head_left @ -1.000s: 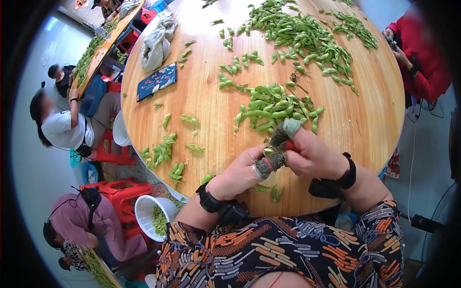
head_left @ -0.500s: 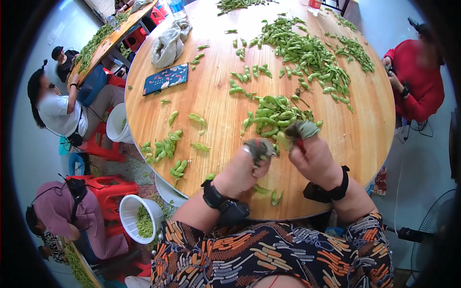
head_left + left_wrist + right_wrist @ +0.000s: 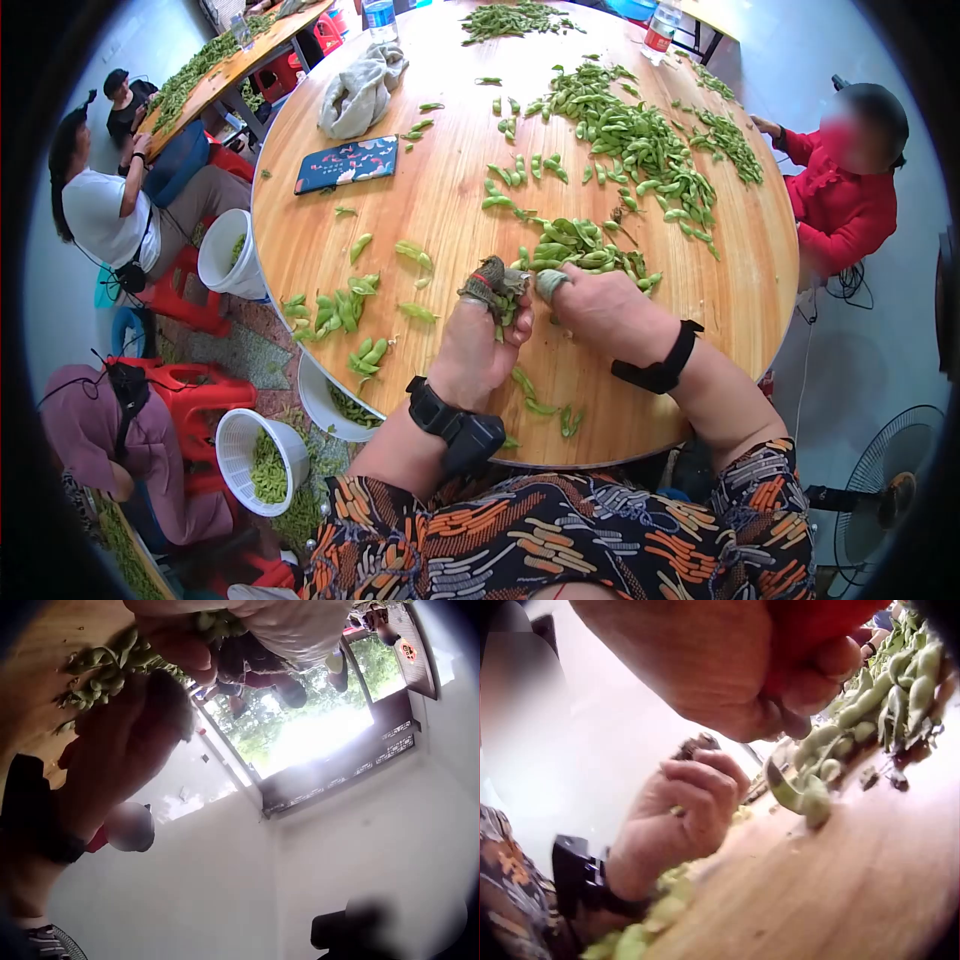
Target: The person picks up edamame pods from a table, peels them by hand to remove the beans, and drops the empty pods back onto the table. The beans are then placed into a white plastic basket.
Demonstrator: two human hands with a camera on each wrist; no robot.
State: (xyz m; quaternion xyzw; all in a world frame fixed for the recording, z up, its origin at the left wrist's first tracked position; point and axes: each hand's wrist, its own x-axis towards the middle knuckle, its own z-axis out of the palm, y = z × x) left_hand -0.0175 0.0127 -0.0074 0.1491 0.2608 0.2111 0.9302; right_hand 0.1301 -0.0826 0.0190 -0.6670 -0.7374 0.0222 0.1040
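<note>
In the head view the left hand (image 3: pixel 472 345) curls round a few green soybean pods (image 3: pixel 503 322), which show among its fingers. Its thumb wears a grey-brown knitted cover (image 3: pixel 486 283). The right hand (image 3: pixel 618 315) is close beside it, a pale cloth cover (image 3: pixel 550 283) on one digit, in front of the nearer pod pile (image 3: pixel 580 243). In the right wrist view this hand's fingers curl round a red object (image 3: pixel 810 634), mostly hidden in the grip, with a dark narrow tip low beside the fingers. A bent pod (image 3: pixel 802 799) lies just beyond.
A larger pod heap (image 3: pixel 640 130) spreads across the round table (image 3: pixel 450 230). Small pod groups (image 3: pixel 340 310) lie at left, near a blue patterned pouch (image 3: pixel 346 165) and grey cloth (image 3: pixel 362 92). White baskets (image 3: pixel 262 462) stand on the floor. A person in red (image 3: pixel 850 200) sits at right.
The hands worked together at first, parted half a second ago, and are close together again, the left now showing pods in its fingers. The head view has shifted slightly.
</note>
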